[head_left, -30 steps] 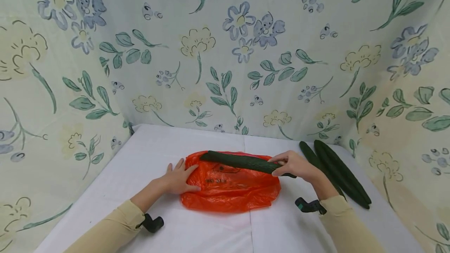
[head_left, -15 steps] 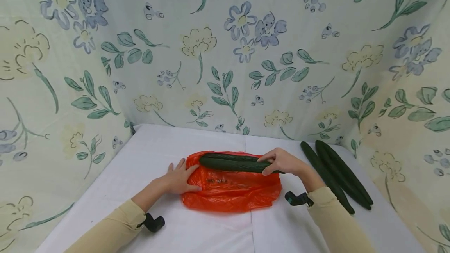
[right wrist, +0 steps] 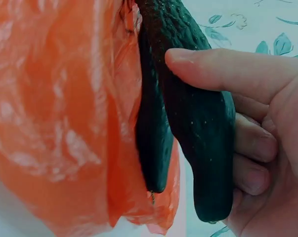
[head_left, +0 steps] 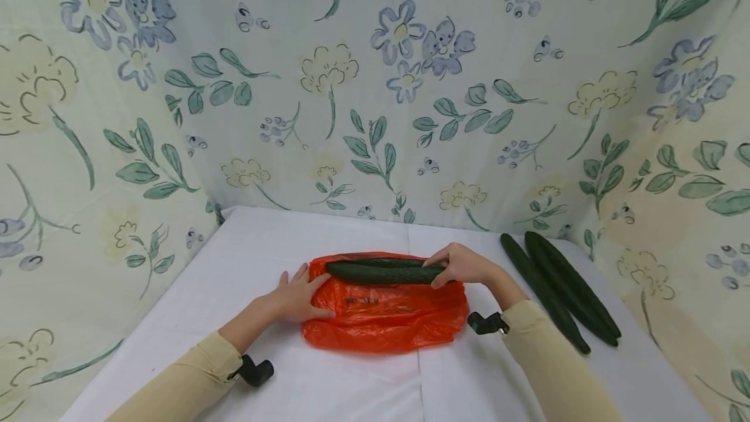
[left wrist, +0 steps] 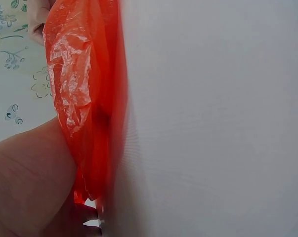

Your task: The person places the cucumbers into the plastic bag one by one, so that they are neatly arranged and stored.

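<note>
An orange plastic bag (head_left: 387,314) lies flat on the white table (head_left: 328,383). My left hand (head_left: 299,298) rests flat on the bag's left edge, fingers straight. My right hand (head_left: 463,264) grips the right end of a dark green cucumber (head_left: 381,272), which lies across the top of the bag. The right wrist view shows thumb and fingers (right wrist: 237,69) curled round that cucumber (right wrist: 198,123), with a second cucumber (right wrist: 151,143) beside it against the orange bag (right wrist: 60,118). The left wrist view shows only crumpled bag (left wrist: 84,98) and table.
Two more long cucumbers (head_left: 556,288) lie side by side on the table at the right, near the flowered cloth wall (head_left: 375,83) that encloses the table on three sides. The table's front edge is near me.
My right hand has carried the cucumber leftward and lowered it onto the bag's top edge, alongside another cucumber. My left hand has stayed in place on the bag.
</note>
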Demonstrator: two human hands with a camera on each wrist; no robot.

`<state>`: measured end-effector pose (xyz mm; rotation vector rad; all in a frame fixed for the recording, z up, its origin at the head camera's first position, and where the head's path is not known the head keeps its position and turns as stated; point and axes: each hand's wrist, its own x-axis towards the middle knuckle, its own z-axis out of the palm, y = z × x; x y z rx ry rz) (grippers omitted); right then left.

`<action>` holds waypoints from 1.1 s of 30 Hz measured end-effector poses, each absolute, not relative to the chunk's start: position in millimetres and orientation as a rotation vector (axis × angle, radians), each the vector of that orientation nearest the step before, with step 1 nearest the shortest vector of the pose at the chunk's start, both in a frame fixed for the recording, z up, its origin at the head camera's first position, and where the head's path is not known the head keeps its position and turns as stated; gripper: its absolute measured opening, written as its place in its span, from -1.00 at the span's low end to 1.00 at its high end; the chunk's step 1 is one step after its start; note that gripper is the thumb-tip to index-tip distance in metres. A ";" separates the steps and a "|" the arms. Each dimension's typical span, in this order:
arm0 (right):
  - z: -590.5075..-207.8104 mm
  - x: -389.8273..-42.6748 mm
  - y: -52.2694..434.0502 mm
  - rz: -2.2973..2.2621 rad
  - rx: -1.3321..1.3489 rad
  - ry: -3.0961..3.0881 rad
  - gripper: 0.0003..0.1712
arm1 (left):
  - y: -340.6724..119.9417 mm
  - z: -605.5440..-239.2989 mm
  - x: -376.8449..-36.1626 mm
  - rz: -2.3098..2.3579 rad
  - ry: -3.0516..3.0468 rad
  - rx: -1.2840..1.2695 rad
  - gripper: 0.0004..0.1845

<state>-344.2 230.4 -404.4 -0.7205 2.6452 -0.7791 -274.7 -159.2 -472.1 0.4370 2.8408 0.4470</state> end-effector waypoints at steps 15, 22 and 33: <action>-429.4 -357.0 228.0 -0.751 -0.552 2.684 -0.61 | -159.9 -475.9 -276.3 0.455 2.857 0.444 0.04; -432.9 -354.1 225.7 -0.752 -0.582 2.711 -0.57 | -162.9 -471.7 -276.5 0.510 2.851 0.434 0.10; -433.5 -349.2 222.6 -0.866 -0.646 2.711 -0.56 | -165.0 -467.0 -273.7 0.589 2.848 0.474 -0.02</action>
